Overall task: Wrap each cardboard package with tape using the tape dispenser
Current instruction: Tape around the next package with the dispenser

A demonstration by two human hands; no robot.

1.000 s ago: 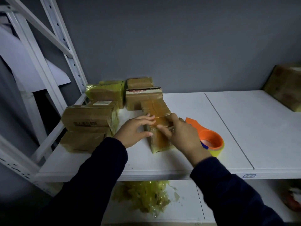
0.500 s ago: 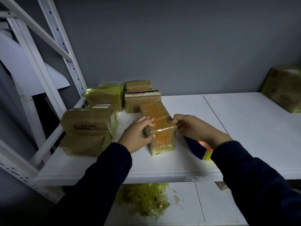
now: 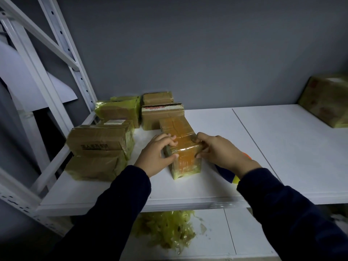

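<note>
Left grip (image 3: 156, 154) holds the package (image 3: 185, 147) at its near left edge, fingers curled over the top and thumb low on the side. Right grip (image 3: 216, 150) clasps the near right edge, fingertips tucked against the taped corner. A second ago it lay across the top.

Change: the right forearm has swung over the tape dispenser (image 3: 228, 176). The dispenser lies on the shelf (image 3: 282, 147) just right of the package, mostly hidden under the wrist and in neither hand.

Judgement: strip laid and pressed down; package probably about to be turned or set aside.

Both forearms reach in low from the near edge. Package rests on the shelf, its near end glossy with tape.
</note>
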